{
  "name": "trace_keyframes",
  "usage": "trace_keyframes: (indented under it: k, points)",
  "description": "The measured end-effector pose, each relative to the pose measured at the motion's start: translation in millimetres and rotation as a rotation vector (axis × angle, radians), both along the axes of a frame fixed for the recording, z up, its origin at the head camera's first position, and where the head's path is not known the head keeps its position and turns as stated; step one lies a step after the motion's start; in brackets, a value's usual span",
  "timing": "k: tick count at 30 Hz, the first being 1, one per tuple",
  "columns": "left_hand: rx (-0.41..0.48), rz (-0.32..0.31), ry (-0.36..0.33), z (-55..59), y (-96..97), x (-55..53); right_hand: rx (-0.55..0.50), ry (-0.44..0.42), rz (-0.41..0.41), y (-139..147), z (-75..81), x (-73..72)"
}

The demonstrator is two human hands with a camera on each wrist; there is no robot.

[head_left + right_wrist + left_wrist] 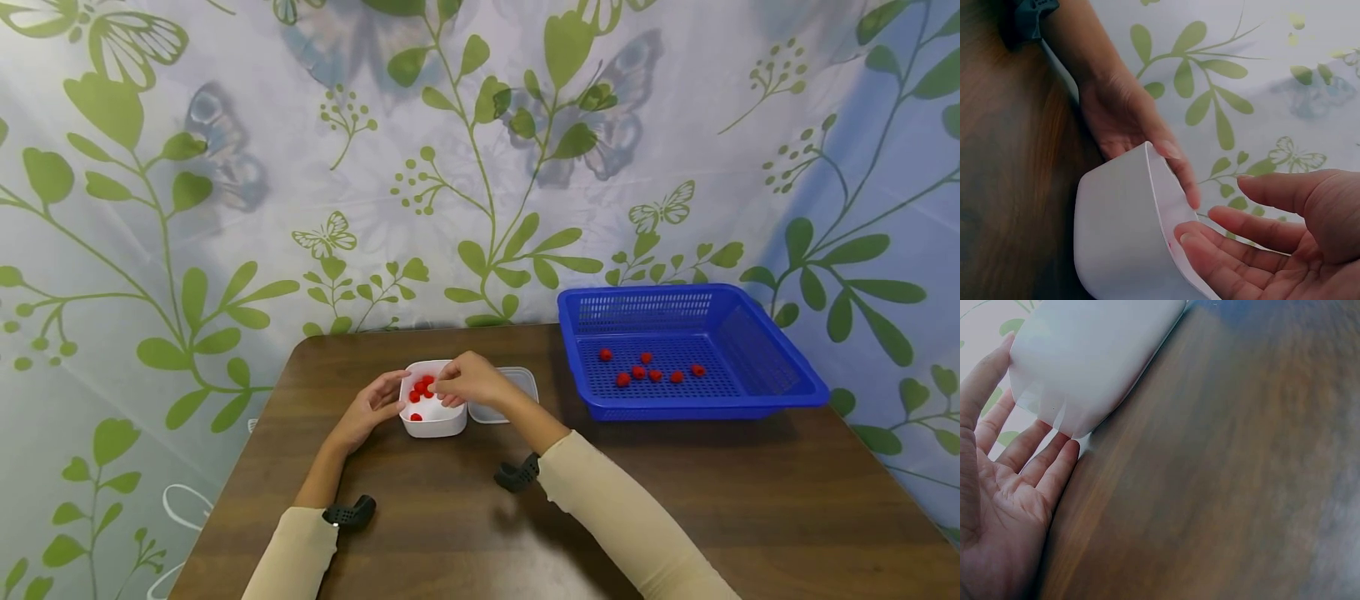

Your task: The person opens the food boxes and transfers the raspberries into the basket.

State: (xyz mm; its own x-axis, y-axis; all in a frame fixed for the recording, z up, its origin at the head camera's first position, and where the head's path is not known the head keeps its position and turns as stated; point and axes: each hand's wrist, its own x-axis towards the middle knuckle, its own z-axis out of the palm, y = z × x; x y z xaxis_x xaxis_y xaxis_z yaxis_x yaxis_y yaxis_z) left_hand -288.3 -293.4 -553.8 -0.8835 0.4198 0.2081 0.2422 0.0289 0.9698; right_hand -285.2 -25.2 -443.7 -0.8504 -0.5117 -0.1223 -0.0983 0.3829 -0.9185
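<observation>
A white plastic container stands on the table with several small red berry-like pieces inside. My left hand is at its left side; in the left wrist view its rather straight fingers touch the white wall. My right hand reaches over the container's right rim. In the right wrist view, its fingers are loosely bent with a gap to the thumb and nothing held. A clear lid lies right of the container, partly hidden by the right hand.
A blue perforated basket sits at the back right, with several similar red pieces on its floor. The brown wooden table ends at a leaf-patterned curtain. Each wrist wears a black strap device.
</observation>
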Motion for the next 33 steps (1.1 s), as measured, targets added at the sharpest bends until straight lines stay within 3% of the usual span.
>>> trace_keyframes:
  k: [7, 16, 33]
  points:
    - [0.009, -0.006, -0.006, -0.5, -0.1, 1.0, 0.096, 0.027, 0.062, -8, -1.9, -7.2]
    - [0.003, -0.002, 0.0, -0.7, -0.1, 0.1, 0.143, 0.023, 0.112, -21, -3.5, -11.5]
    - [-0.015, 0.017, 0.003, 0.9, 0.5, 0.7, 0.286, 0.016, 0.148, -44, -14.0, -22.5]
